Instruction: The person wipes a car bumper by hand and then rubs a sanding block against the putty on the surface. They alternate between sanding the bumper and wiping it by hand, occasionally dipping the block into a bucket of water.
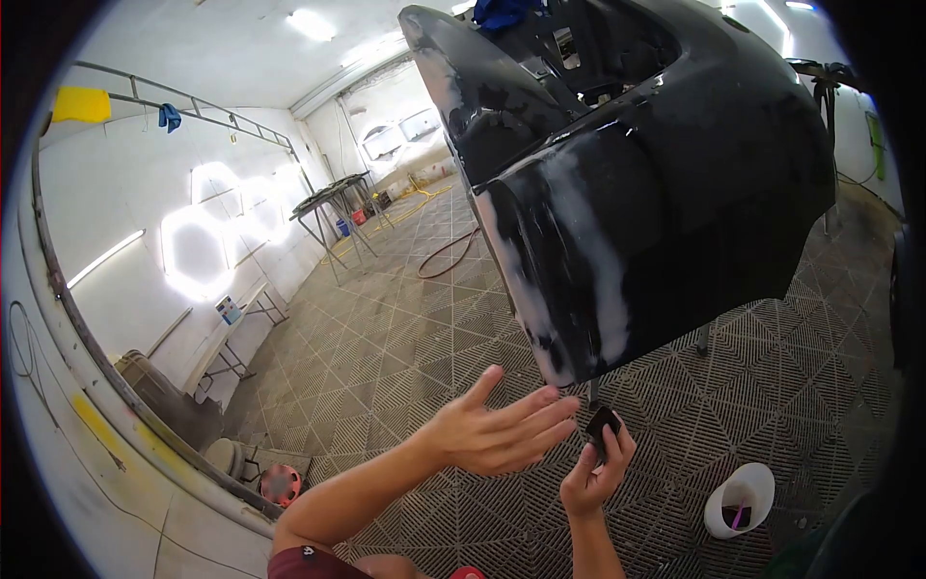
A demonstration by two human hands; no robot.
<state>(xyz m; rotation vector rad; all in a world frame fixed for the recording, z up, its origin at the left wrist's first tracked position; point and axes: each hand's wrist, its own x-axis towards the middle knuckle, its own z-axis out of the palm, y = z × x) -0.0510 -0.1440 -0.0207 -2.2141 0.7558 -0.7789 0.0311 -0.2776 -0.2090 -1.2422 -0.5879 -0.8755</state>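
Observation:
In front of me a black car body panel is held up off the floor. Whitish, dull patches run down its near side and along its left edge. My left hand is stretched out with fingers apart and holds nothing, just below the panel's lower corner. Close beside its fingertips, my right hand grips a small dark block, perhaps a sanding pad; its exact kind is not clear. Neither hand seems to touch the panel.
A white bucket with a pink-handled item inside stands on the grated floor at lower right. A red hose lies behind the panel. Left are a long bench, a work stand and a red round object.

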